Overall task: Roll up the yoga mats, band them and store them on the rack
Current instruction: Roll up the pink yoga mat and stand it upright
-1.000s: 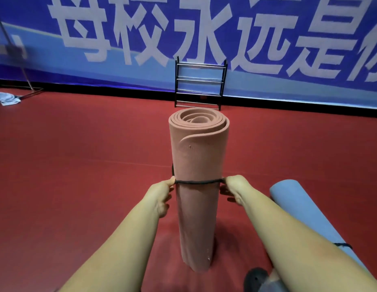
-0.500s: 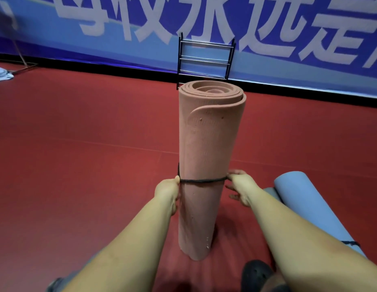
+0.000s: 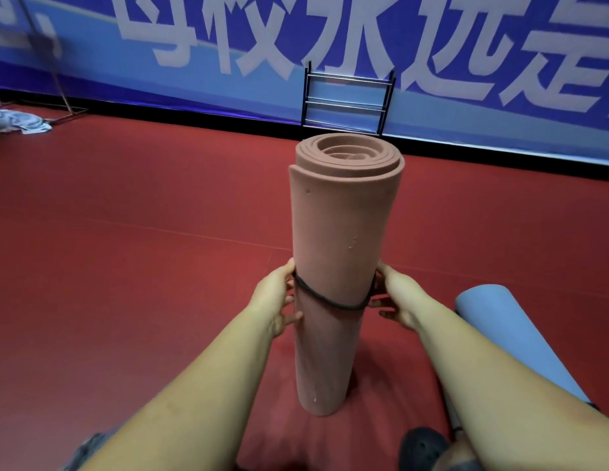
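A red sports floor [image 3: 126,266] runs to a blue banner with large white characters; a black metal rack [image 3: 347,100] stands against it, far behind. A pink rolled mat [image 3: 340,253] is stood on end at near centre, its long axis upright, between both hands and equally close to each. A black band [image 3: 330,300] slants around its lower half. The left hand [image 3: 275,300] and right hand [image 3: 394,297] are curled at the band on either side, apparently pinching it. A blue rolled mat [image 3: 510,334], already banded, lies near right.
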A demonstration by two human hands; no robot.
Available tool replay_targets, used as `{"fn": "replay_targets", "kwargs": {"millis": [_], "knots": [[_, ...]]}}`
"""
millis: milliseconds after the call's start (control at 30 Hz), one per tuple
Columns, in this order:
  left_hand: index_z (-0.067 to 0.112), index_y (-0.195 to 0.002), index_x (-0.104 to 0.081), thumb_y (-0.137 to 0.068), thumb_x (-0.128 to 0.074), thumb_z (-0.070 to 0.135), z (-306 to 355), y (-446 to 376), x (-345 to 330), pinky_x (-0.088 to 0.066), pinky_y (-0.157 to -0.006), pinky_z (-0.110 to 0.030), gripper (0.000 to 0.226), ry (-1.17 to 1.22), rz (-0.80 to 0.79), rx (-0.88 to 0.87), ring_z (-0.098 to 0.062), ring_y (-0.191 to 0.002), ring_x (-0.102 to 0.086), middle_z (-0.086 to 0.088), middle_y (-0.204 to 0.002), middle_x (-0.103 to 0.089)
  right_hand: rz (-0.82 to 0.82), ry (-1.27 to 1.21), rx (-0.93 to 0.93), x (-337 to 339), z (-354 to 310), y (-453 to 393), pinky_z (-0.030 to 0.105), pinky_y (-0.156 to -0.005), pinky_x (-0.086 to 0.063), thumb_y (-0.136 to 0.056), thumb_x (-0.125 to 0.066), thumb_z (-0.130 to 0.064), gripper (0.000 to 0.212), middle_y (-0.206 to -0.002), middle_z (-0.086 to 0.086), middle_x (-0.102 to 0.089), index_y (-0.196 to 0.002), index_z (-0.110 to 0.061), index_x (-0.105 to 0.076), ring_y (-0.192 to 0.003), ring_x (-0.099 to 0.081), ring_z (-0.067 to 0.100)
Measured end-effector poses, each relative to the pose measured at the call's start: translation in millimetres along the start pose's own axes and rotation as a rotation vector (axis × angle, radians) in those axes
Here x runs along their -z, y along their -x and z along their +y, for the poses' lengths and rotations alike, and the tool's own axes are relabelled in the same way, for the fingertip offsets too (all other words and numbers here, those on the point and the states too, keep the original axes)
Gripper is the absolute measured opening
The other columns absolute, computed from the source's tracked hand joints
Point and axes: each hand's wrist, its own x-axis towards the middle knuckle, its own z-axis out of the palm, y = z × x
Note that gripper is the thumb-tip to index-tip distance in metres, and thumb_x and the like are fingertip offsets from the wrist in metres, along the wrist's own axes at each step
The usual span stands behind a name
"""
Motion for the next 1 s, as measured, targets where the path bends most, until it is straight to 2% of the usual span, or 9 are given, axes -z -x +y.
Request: {"fn": "replay_targets", "kwargs": {"millis": [133,233,333,467,567,767,867,933,1000], "knots": [[0.021,-0.103,-0.061,-0.093,-0.051,0.044,10,-10,13,-0.048,-0.091,-0.043,0.027,-0.059,-0.051,-0.002,-0.019,-0.102,-0.054,0.001,-0.111,-0.058,-0.029,0.144,0.035,2,-5,6,0.03,-0.064,-0.032,-0.091,-0.038,-0.062,0.052,-0.072,0.0,-0.059,-0.073,-0.017,-0.055,-0.063,-0.06,0.017],[0.018,-0.108,-0.061,-0.093,-0.054,0.034,4,-16,8,-0.047,-0.091,-0.043,0.023,0.009,-0.087,-0.017,-0.022,-0.108,-0.053,-0.002,-0.11,-0.056,0.03,0.027,0.062,1,-5,2,0.03,-0.068,-0.035,-0.095,-0.045,-0.047,0.03,-0.086,0.0,-0.061,-0.084,-0.02,-0.052,-0.076,-0.059,0.016],[0.016,-0.106,-0.063,-0.094,-0.053,0.023,-1,-19,-5,-0.049,-0.08,-0.036,0.017,0.0,-0.047,-0.067,-0.017,-0.1,-0.055,-0.001,-0.107,-0.06,0.086,-0.12,0.078,5,-7,-3,0.034,-0.08,-0.037,-0.097,-0.049,-0.028,0.016,-0.1,-0.003,-0.061,-0.083,-0.022,-0.051,-0.098,-0.057,0.018],[0.01,-0.103,-0.06,-0.096,-0.047,0.014,-13,-27,-13,-0.046,-0.062,-0.029,0.015,-0.12,0.024,-0.044,-0.011,-0.078,-0.051,-0.004,-0.093,-0.058,0.096,-0.145,0.026,10,1,-9,0.038,-0.083,-0.038,-0.097,-0.05,-0.025,0.008,-0.112,-0.001,-0.056,-0.096,-0.019,-0.055,-0.113,-0.054,0.021],[0.012,-0.09,-0.056,-0.098,-0.043,0.014,-24,-34,-15,-0.043,-0.06,-0.028,0.015,-0.166,0.075,-0.007,-0.011,-0.07,-0.046,-0.002,-0.081,-0.053,0.123,-0.102,0.003,7,7,-15,0.041,-0.084,-0.039,-0.097,-0.05,-0.026,0.024,-0.112,0.002,-0.048,-0.117,-0.012,-0.053,-0.118,-0.048,0.025],[0.016,-0.077,-0.052,-0.097,-0.043,0.012,-43,-45,-9,-0.041,-0.059,-0.026,0.022,-0.229,0.137,0.1,-0.015,-0.074,-0.046,0.0,-0.079,-0.05,0.102,0.045,-0.141,6,25,-24,0.034,-0.068,-0.043,-0.094,-0.055,-0.02,0.033,-0.123,0.017,-0.055,-0.123,-0.003,-0.054,-0.106,-0.056,0.031],[0.015,-0.078,-0.055,-0.095,-0.042,0.012,-49,-55,-6,-0.04,-0.063,-0.027,0.022,-0.262,0.147,0.143,-0.016,-0.071,-0.046,-0.001,-0.079,-0.051,0.083,0.039,-0.238,1,31,-23,0.03,-0.056,-0.039,-0.093,-0.057,-0.024,0.018,-0.095,0.009,-0.054,-0.106,-0.012,-0.055,-0.075,-0.05,0.018],[0.014,-0.078,-0.053,-0.096,-0.044,0.015,-52,-60,-4,-0.043,-0.069,-0.032,0.02,-0.308,0.157,0.167,-0.021,-0.084,-0.05,-0.002,-0.086,-0.052,0.096,0.086,-0.254,-2,35,-27,0.029,-0.054,-0.035,-0.094,-0.055,-0.023,0.013,-0.076,0.006,-0.047,-0.093,-0.011,-0.053,-0.062,-0.041,0.015],[0.013,-0.077,-0.051,-0.096,-0.044,0.015,-52,-62,-2,-0.042,-0.075,-0.034,0.02,-0.33,0.146,0.202,-0.023,-0.092,-0.049,-0.003,-0.087,-0.051,0.103,0.097,-0.234,-3,38,-30,0.028,-0.053,-0.036,-0.094,-0.055,-0.023,0.014,-0.079,0.007,-0.051,-0.091,-0.01,-0.055,-0.061,-0.042,0.015]]}}
